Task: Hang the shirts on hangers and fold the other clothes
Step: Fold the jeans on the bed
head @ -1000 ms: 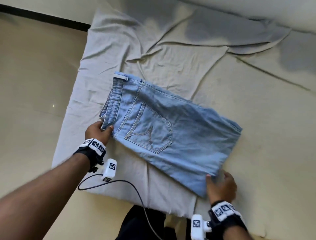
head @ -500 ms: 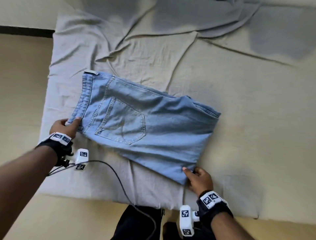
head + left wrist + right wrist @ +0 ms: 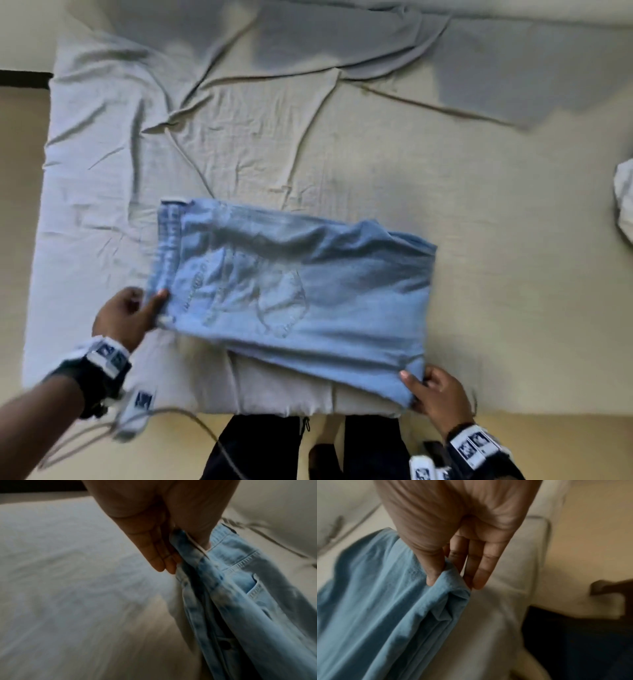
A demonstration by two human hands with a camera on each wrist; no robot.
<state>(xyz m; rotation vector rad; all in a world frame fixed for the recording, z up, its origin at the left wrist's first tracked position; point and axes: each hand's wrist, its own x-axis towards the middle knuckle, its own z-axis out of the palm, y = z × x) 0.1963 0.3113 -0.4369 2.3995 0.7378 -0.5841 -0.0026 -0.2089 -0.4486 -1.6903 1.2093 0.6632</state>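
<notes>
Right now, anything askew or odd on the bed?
Nothing damaged. The folded jeans lie slightly skewed to the mattress edge, left hand and right hand pinching the near corners. The bedsheet is heavily creased.

One pair of folded jeans (image 3: 294,294); two hands, left hand (image 3: 125,317) and right hand (image 3: 436,394), pinching opposite ends; one sheet (image 3: 239,154) beneath; one white cloth (image 3: 624,202) beyond the right hand
</notes>
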